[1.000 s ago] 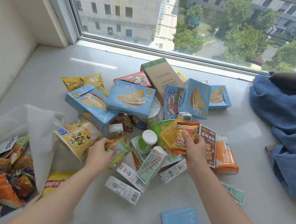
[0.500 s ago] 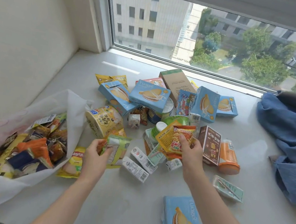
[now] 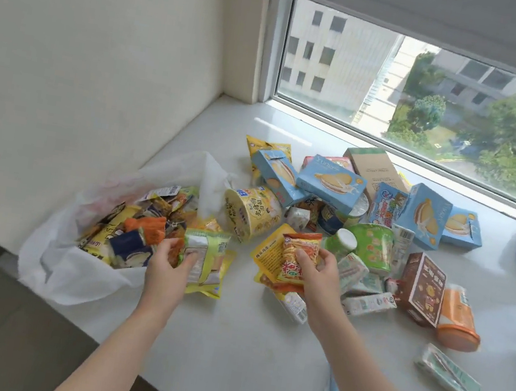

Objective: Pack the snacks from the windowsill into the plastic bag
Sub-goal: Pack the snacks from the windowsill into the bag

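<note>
Head view: we hold a snack in each hand. Left hand (image 3: 168, 269) grips a green-and-yellow packet (image 3: 206, 263) just beside the mouth of the plastic bag (image 3: 72, 264), which lies on its side at the left end of the windowsill (image 3: 225, 358), already part-filled with wrapped snacks. Right hand (image 3: 318, 274) pinches an orange-red packet (image 3: 297, 256) together with a yellow packet (image 3: 270, 247) behind it, near the middle of the pile.

Most of the snacks remain unpacked: blue biscuit boxes (image 3: 330, 181), a yellow cup (image 3: 252, 211), a brown box (image 3: 423, 288), small cartons.

Risks, as we judge them:
- The bag overhangs the sill's front edge; added weight could tip it off.
- Its mouth is slack and low, so a tossed packet may slide back out.
- Two packets in one pinch: the rear one could slip free.
- Reaching across may knock the cup, which lies on its side and could roll.
</note>
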